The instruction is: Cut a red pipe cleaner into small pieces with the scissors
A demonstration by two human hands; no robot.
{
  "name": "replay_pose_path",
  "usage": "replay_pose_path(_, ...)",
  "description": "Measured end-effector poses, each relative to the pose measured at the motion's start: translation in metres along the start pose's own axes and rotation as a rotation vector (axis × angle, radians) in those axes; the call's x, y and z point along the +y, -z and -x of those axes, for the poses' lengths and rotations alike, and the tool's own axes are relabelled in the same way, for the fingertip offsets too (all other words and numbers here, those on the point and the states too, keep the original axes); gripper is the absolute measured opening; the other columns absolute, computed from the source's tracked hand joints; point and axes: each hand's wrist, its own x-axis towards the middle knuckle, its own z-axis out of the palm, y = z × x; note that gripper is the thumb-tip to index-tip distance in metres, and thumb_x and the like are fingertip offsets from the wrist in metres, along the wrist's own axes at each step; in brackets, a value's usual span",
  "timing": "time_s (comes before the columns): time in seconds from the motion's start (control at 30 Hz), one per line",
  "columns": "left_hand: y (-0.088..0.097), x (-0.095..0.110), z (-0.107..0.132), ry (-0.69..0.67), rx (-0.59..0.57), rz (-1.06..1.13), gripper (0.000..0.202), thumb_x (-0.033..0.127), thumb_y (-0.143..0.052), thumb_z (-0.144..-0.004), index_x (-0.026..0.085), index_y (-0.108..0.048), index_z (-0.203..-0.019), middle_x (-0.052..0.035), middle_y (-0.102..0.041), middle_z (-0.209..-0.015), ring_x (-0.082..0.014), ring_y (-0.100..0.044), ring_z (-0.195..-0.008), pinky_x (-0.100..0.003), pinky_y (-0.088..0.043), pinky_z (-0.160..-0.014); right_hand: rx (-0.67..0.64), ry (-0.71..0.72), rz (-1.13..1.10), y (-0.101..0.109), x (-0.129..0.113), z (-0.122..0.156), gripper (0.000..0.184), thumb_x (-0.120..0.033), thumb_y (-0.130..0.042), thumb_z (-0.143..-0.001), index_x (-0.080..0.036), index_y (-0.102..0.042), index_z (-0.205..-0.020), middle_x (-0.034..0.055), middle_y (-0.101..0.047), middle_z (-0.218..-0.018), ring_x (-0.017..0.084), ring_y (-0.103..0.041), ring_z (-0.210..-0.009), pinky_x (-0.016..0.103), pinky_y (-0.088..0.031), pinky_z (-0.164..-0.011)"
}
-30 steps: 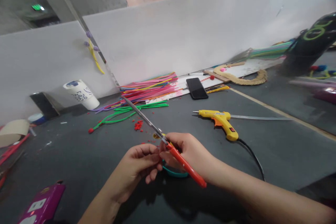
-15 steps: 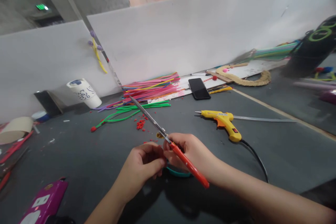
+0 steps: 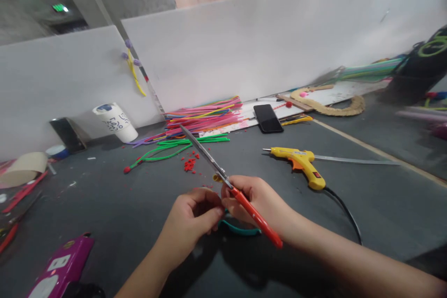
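The red-handled scissors (image 3: pixel 256 216) lie across my right hand (image 3: pixel 253 200), blades closed and pointing up and left. Its fingers are curled around them. A small ochre curled piece (image 3: pixel 218 178) sticks out by the scissors' pivot, at my right fingertips. My left hand (image 3: pixel 195 216) is closed in a pinch against the right fingertips. A teal strip (image 3: pixel 239 230) curves out below the meeting fingers, and its upper end is hidden among them. Red snippets (image 3: pixel 189 164) lie on the dark table just beyond, near green pipe cleaners (image 3: pixel 167 151), one with a red tip.
A yellow glue gun (image 3: pixel 302 160) lies right with its cord. Behind are a pile of pipe cleaners (image 3: pixel 206 116), a phone (image 3: pixel 268 118) and a straw-coloured curved form (image 3: pixel 344 107). A white cup (image 3: pixel 117 123) stands back left; a purple power strip (image 3: pixel 68 260) sits front left.
The view has shifted slightly, moving everything a little to the right. Slightly more of the teal strip shows below my fingers. Both hands keep their grip.
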Motion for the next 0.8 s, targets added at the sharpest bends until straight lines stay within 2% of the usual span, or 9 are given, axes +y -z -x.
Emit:
replay_pose_path(0.13,0.005,0.003,0.002,-0.067,0.143,0.160,0.008,0.021,-0.066,-0.066,0.015,-0.061,-0.069,0.0018,-0.058,-0.054,-0.0071,-0.049,-0.045,-0.017,-0.038,-0.043,0.070,0.013,0.112,0.006,-0.003,0.001,0.017,-0.032,-0.052,-0.073,-0.018,-0.044,-0.066,-0.0068,-0.037,-0.054,0.008,-0.033,-0.049,0.019,-0.029,-0.047)
replay_pose_path(0.3,0.012,0.007,0.000,-0.130,0.302,0.411,0.008,0.018,-0.067,-0.067,0.015,-0.060,-0.068,0.0010,-0.063,-0.060,-0.0047,-0.049,-0.045,-0.013,-0.037,-0.041,0.116,0.039,0.566,0.011,-0.004,0.005,0.030,-0.045,-0.058,-0.069,-0.020,-0.043,-0.066,-0.0059,-0.042,-0.055,0.009,-0.033,-0.049,0.020,-0.025,-0.047)
replay_pose_path(0.4,0.013,0.007,-0.001,-0.190,0.308,0.457,0.005,0.015,-0.066,-0.068,0.014,-0.062,-0.069,0.0010,-0.062,-0.058,-0.0042,-0.048,-0.045,-0.012,-0.036,-0.040,0.146,0.086,0.808,0.009,0.004,0.007,0.032,-0.049,-0.057,-0.069,-0.020,-0.044,-0.067,-0.0040,-0.048,-0.055,0.010,-0.038,-0.047,0.021,-0.023,-0.047)
replay_pose_path(0.5,0.012,0.007,0.000,-0.249,0.312,0.475,0.002,0.015,-0.066,-0.069,0.014,-0.064,-0.070,0.0016,-0.061,-0.058,-0.0037,-0.048,-0.045,-0.012,-0.036,-0.040,0.161,0.144,0.956,0.008,0.013,0.008,0.032,-0.051,-0.053,-0.072,-0.019,-0.048,-0.071,-0.0001,-0.055,-0.060,0.014,-0.047,-0.051,0.023,-0.024,-0.048)
replay_pose_path(0.8,0.010,0.006,0.001,-0.317,0.333,0.521,0.003,0.013,-0.066,-0.068,0.016,-0.065,-0.069,0.0021,-0.060,-0.059,-0.0042,-0.049,-0.045,-0.013,-0.037,-0.041,0.128,0.183,1.047,0.007,0.018,0.012,0.035,-0.052,-0.047,-0.076,-0.018,-0.052,-0.076,0.0037,-0.061,-0.065,0.018,-0.055,-0.054,0.026,-0.025,-0.049)
